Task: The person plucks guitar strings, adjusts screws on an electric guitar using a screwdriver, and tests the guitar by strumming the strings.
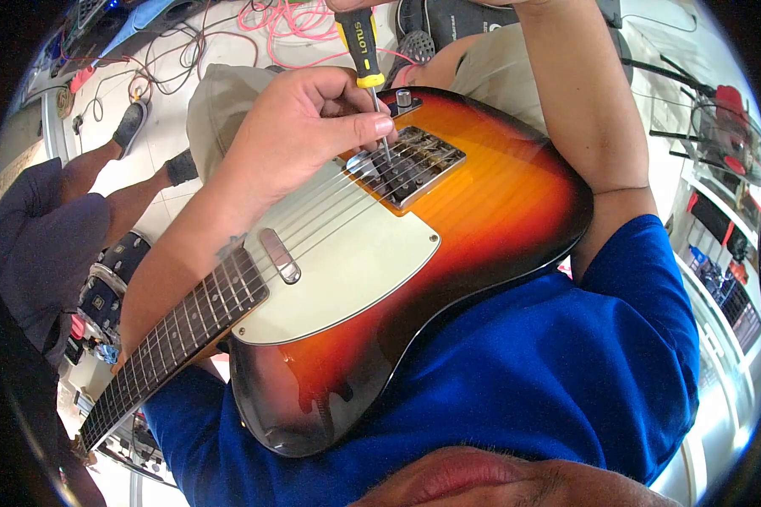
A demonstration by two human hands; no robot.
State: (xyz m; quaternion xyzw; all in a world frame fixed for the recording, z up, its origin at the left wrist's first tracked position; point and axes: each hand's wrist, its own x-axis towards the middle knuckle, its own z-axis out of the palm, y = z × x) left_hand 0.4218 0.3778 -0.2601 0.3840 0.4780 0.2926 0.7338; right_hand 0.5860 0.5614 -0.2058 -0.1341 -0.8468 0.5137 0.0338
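Observation:
A sunburst electric guitar with a pale pickguard lies across the lap, its neck pointing to the lower left. My left hand pinches the metal shaft of a yellow and black screwdriver between thumb and fingers. The screwdriver stands nearly upright, its tip down at the metal bridge, among the strings. At the top edge of the view, my right hand is closed on the end of the handle, mostly cut off. A control knob sits just beyond the bridge.
Another person is at the left, legs stretched over the tiled floor. Pink cable and dark cables lie beyond the guitar. A black bag is at the top, a fan at the right.

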